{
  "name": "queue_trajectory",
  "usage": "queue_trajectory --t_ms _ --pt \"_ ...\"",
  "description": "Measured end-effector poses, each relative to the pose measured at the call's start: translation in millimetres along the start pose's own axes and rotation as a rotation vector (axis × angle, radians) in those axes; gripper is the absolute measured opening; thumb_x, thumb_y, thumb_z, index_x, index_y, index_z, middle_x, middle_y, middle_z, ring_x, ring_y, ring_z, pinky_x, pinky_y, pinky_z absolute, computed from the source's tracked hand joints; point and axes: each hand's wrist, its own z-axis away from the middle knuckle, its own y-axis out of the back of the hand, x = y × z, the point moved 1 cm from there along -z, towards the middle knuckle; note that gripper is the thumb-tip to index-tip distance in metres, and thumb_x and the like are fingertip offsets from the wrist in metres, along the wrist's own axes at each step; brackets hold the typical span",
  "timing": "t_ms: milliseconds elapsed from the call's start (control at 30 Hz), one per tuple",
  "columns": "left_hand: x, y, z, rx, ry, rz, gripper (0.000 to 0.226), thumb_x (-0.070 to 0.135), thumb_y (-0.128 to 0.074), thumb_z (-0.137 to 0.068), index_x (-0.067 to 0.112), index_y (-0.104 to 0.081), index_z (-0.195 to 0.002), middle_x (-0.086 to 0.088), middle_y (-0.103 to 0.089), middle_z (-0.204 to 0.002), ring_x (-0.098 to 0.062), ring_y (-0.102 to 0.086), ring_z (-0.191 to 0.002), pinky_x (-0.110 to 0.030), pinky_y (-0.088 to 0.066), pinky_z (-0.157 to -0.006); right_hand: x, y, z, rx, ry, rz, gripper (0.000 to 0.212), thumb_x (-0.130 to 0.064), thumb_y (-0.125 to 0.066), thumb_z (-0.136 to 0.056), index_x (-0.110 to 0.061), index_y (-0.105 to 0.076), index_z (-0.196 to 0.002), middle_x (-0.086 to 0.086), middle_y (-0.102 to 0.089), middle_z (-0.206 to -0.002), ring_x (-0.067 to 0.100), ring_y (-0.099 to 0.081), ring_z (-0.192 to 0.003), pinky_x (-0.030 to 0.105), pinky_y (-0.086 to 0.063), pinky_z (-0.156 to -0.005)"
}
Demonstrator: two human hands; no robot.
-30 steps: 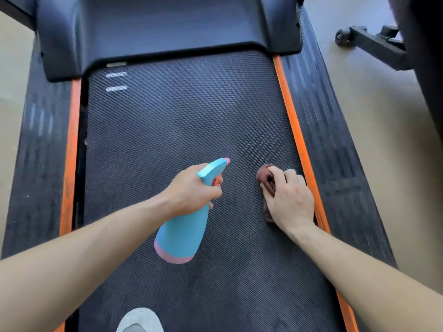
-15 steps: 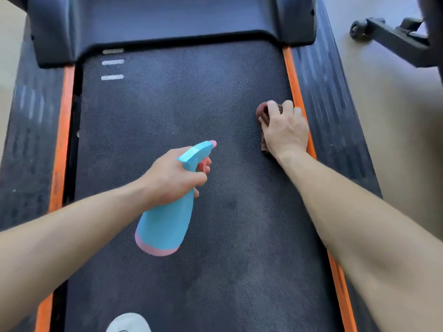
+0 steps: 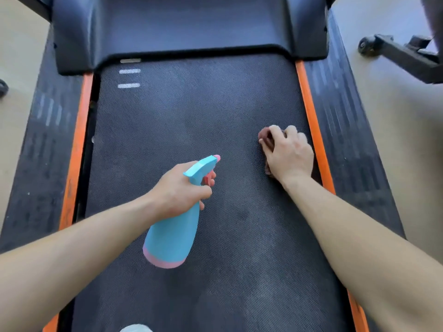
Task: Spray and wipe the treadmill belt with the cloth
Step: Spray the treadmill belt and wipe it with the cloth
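L hand [image 3: 178, 188] gripped blue spray bottle [image 3: 171, 236] above belt [image 3: 191, 121], mid-width. R hand [image 3: 287, 155] pressed brown cloth [image 3: 265, 137], fingers curled over it, on belt near R orange strip [image 3: 311, 121].

The treadmill belt [image 3: 191, 130] is a dark, matt, rubbery-looking sheet with a fine woven grain, and some patches look duller and smudged. The spray bottle [image 3: 172, 236] is smooth light-blue plastic with a soft sheen; its base band and nozzle tip are pink plastic. The cloth [image 3: 265, 137] is a soft, matt, brownish-red fabric bunched into folds. The orange strips [image 3: 309, 111] along the belt's edges look smooth and faintly glossy. The side rails [image 3: 345, 130] are dark, ribbed and rough-looking. The motor cover [image 3: 191, 27] is smooth dark plastic with a dull shine. The floor [image 3: 395, 121] is pale, smooth and matt.
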Motion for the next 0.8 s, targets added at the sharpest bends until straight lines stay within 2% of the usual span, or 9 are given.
queue_trajectory --t_ms 67,167,233,300,400,500,567,700,800 --pt "0 2 -2 -0.012 0.002 -0.002 0.034 -0.005 -0.063 -0.083 0.016 -0.072 -0.109 -0.006 -0.074 -0.11 -0.012 -0.069 -0.057 -0.026 -0.059 -0.062 -5 7 32 0.017 0.03 -0.019 0.033 -0.05 -0.06 -0.093 -0.023 -0.061 -0.112 0.013 -0.055 -0.096 0.036 -0.054 -0.079 0.04 -0.047 -0.06" --pt "1 7 -6 -0.032 0.008 0.009 0.027 -0.001 -0.066 -0.081 0.013 -0.07 -0.104 -0.009 -0.074 -0.111 -0.014 -0.069 -0.057 -0.033 -0.061 -0.065 -2 17 101 -0.071 0.32 -0.087 0.032 -0.047 -0.067 -0.088 -0.022 -0.062 -0.108 0.011 -0.053 -0.092 0.032 -0.051 -0.074 0.04 -0.046 -0.056" --pt "3 8 -7 -0.038 0.019 0.01 0.035 0.012 -0.067 -0.071 0.013 -0.07 -0.106 -0.007 -0.074 -0.109 -0.018 -0.071 -0.058 -0.038 -0.063 -0.07 6 15 99 -0.087 0.403 -0.076 0.033 -0.049 -0.067 -0.087 -0.023 -0.065 -0.107 0.01 -0.054 -0.09 0.032 -0.051 -0.071 0.039 -0.047 -0.053" --pt "2 8 -9 -0.041 0.025 0.027 0.047 0.017 -0.062 -0.063 0.011 -0.07 -0.109 -0.006 -0.074 -0.109 -0.019 -0.071 -0.06 -0.039 -0.064 -0.072 -2 8 61 -0.055 0.324 -0.05 0.034 -0.051 -0.065 -0.089 -0.024 -0.065 -0.109 0.011 -0.055 -0.092 0.033 -0.054 -0.073 0.038 -0.047 -0.053" --pt "-4 8 -15 -0.045 0.01 0.018 0.032 0.004 -0.067 -0.078 0.008 -0.07 -0.109 -0.007 -0.073 -0.111 -0.011 -0.068 -0.057 -0.029 -0.061 -0.061 -22 -2 -9 -0.028 0.083 -0.026 0.035 -0.054 -0.058 -0.093 -0.026 -0.06 -0.112 0.012 -0.056 -0.101 0.037 -0.057 -0.085 0.041 -0.049 -0.062" --pt "-8 11 -18 -0.03 -0.002 -0.006 0.032 -0.005 -0.062 -0.084 0.008 -0.07 -0.112 -0.008 -0.073 -0.112 -0.005 -0.065 -0.053 -0.02 -0.055 -0.056 -33 -5 -9 -0.019 -0.003 -0.003 0.035 -0.053 -0.055 -0.094 -0.025 -0.057 -0.113 0.013 -0.055 -0.103 0.037 -0.056 -0.085 0.042 -0.048 -0.064" --pt "-9 15 -18 -0.029 -0.006 0.019 0.04 -0.006 -0.062 -0.084 0.01 -0.069 -0.12 -0.011 -0.073 -0.114 -0.006 -0.065 -0.053 -0.021 -0.055 -0.056 -38 5 40 -0.004 0.124 -0.034 0.03 -0.05 -0.055 -0.093 -0.024 -0.059 -0.107 0.012 -0.054 -0.097 0.034 -0.053 -0.079 0.041 -0.046 -0.06" --pt "-11 21 -18 -0.026 -0.008 0.019 0.046 -0.005 -0.062 -0.085 0.016 -0.069 -0.126 -0.009 -0.074 -0.114 -0.007 -0.066 -0.053 -0.018 -0.054 -0.056 -22 20 117 -0.136 0.591 -0.11 0.029 -0.046 -0.053 -0.092 -0.023 -0.061 -0.107 0.011 -0.054 -0.092 0.031 -0.05 -0.071 0.039 -0.046 -0.054" --pt "-18 21 -19 -0.032 0.007 0.035 0.044 -0.005 -0.062 -0.085 0.016 -0.07 -0.123 -0.008 -0.074 -0.113 -0.01 -0.067 -0.054 -0.019 -0.054 -0.055 -24 9 67 -0.088 0.482 -0.071 0.028 -0.049 -0.055 -0.093 -0.024 -0.061 -0.105 0.011 -0.054 -0.091 0.033 -0.053 -0.073 0.039 -0.049 -0.053"
